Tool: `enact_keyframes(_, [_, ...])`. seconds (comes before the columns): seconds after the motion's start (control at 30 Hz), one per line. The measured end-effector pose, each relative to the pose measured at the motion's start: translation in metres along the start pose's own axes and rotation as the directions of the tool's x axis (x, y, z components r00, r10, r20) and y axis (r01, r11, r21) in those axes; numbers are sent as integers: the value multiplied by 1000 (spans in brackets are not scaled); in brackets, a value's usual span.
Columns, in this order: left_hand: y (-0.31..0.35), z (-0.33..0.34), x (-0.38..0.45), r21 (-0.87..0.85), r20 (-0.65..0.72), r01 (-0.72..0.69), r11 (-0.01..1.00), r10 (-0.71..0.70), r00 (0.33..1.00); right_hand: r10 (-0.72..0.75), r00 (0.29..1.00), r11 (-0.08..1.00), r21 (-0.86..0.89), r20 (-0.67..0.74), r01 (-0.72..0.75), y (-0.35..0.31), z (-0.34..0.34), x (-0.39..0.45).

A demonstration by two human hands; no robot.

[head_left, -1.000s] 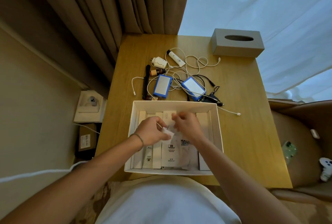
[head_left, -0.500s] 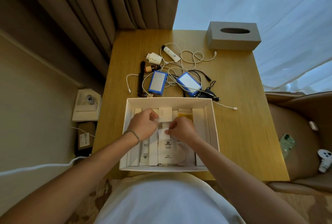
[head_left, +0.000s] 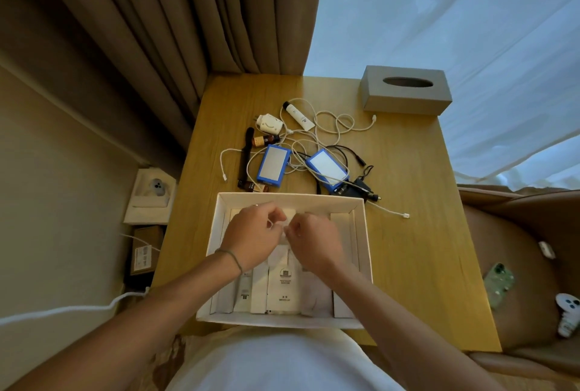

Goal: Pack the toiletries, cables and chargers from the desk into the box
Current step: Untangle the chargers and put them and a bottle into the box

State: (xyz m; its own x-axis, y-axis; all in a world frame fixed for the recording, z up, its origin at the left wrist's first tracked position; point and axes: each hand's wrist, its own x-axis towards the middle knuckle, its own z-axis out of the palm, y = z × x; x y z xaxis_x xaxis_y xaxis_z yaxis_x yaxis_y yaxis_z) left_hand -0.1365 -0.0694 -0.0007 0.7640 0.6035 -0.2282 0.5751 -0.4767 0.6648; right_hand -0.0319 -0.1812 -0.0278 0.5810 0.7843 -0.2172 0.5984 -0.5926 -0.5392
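White cardboard makes up the box, which sits at the near edge of the desk, close to the person, so both hands can be reached into it easily. Inside the box, flat white packets are lined up side by side, likely so that more can be fitted in.

Both hands are held over the far half of the box. The left hand and the right hand are almost touching, and their fingers are curled in tight around something small and white between them. What the small thing is cannot be told.

Past the far wall of the box, much is not yet packed. Two blue power banks lie there in a tangle of white cables. A white charger plug, a white tube and a small brown bottle lie farther back from the box. One cable end lies just right of the box.

Far back and to the right of the box, a grey tissue box is seen.

Bare desk is left on the right of the box. On its left, only a thin strip is left before the desk edge, so things could be knocked off there.
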Motion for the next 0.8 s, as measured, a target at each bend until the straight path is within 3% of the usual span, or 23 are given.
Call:
enact_keyframes(0.17, [23, -11, 32, 11, -74, -39, 999, 39, 997, 12, 985, 999, 45, -174, -4, -8, -52, 25])
enact_keyframes(0.3, [29, -20, 60, 44, -100, -22, 999, 26, 995, 74, 969, 992, 118, -234, -47, 2, -81, 53])
enact_keyframes(0.6, [2, -32, 143, 202, -63, 127, 971, -116, 991, 167, 980, 976, 158, -107, -149, 10, -93, 121])
enact_keyframes(0.8, [-24, -27, 206, 357, -69, 76, 931, -55, 996, 170, 983, 977, 140, -62, -160, 17, -80, 160])
